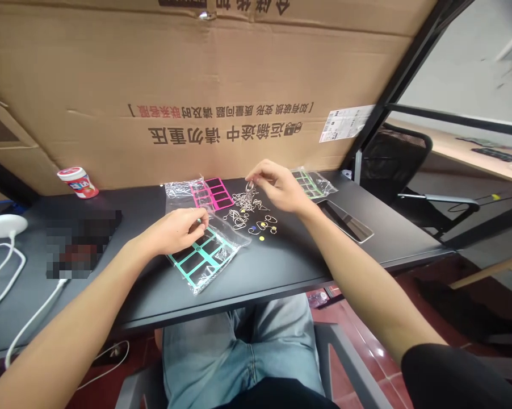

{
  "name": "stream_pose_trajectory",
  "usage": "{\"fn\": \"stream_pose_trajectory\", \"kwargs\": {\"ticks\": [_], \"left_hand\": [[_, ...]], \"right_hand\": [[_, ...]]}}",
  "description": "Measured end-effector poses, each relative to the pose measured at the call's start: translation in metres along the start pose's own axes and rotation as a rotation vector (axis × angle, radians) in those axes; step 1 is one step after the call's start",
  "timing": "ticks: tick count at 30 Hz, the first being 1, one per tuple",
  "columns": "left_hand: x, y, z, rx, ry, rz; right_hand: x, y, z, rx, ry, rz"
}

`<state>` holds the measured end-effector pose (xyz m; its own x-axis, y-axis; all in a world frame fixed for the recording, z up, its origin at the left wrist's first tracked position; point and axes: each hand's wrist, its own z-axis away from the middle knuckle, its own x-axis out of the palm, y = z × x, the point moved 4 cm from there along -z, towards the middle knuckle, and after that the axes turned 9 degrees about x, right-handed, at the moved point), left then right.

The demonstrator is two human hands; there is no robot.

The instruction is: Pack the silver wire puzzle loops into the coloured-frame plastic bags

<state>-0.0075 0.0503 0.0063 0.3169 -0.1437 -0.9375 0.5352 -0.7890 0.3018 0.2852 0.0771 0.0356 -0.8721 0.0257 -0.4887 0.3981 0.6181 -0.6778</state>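
Over a tangled pile of silvery metal rings [248, 200], my right hand [279, 184] is closed, pinching a metal ring [250, 186] in its fingertips. My left hand [179, 230] is closed too, thumb and fingers pressed together on a small green piece [199, 221] that is mostly hidden. Beneath it lies a teal-framed grid sheet [192, 264] in a clear plastic bag [238, 241]. Loose rings and small coloured dots, a yellow dot [261, 238] and a blue dot [254, 228] among them, are scattered between my hands.
A pink-framed grid sheet [219, 194] and a light-green one [306, 183] lie farther back. Right of the pile is a phone-like dark slab [345, 220]. A red-and-white jar [79, 183] and a white round charger [4, 226] stand left. Cardboard [222, 68] walls the back.
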Motion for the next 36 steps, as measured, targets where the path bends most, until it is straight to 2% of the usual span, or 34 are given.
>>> {"fn": "stream_pose_trajectory", "kwargs": {"ticks": [3, 7, 10, 14, 19, 24, 26, 28, 31, 33, 34, 36], "left_hand": [[0.000, 0.001, 0.000, -0.005, 0.000, 0.005], [-0.001, 0.004, -0.001, -0.004, -0.002, -0.004], [0.001, 0.009, -0.002, -0.001, -0.004, 0.000], [0.004, 0.013, -0.004, 0.018, 0.005, 0.003], [0.008, 0.017, -0.005, 0.066, 0.029, 0.014], [0.007, 0.016, -0.004, 0.058, 0.035, -0.005], [0.007, 0.017, -0.004, 0.044, 0.031, -0.020], [0.006, 0.017, -0.004, 0.033, 0.023, -0.036], [0.005, 0.020, -0.004, 0.039, 0.012, -0.039], [0.005, 0.021, -0.005, 0.045, 0.003, -0.040], [0.004, 0.022, -0.005, 0.044, -0.002, -0.044], [0.003, 0.022, -0.004, 0.035, -0.010, -0.050]], "right_hand": [[0.006, 0.002, 0.001, 0.078, -0.040, -0.049], [0.014, 0.000, -0.001, 0.216, 0.000, -0.234], [0.025, -0.007, -0.001, 0.252, 0.010, -0.341], [0.049, -0.021, 0.005, 0.206, -0.130, -0.405], [0.070, -0.037, 0.015, 0.025, -0.294, -0.311], [0.073, -0.037, 0.016, 0.038, -0.323, -0.319], [0.075, -0.035, 0.016, 0.061, -0.375, -0.342], [0.076, -0.033, 0.016, 0.089, -0.472, -0.394], [0.078, -0.032, 0.020, 0.166, -0.682, -0.505], [0.075, -0.031, 0.022, 0.198, -0.760, -0.546], [0.072, -0.031, 0.021, 0.189, -0.744, -0.540], [0.064, -0.029, 0.017, 0.132, -0.606, -0.451]]}}
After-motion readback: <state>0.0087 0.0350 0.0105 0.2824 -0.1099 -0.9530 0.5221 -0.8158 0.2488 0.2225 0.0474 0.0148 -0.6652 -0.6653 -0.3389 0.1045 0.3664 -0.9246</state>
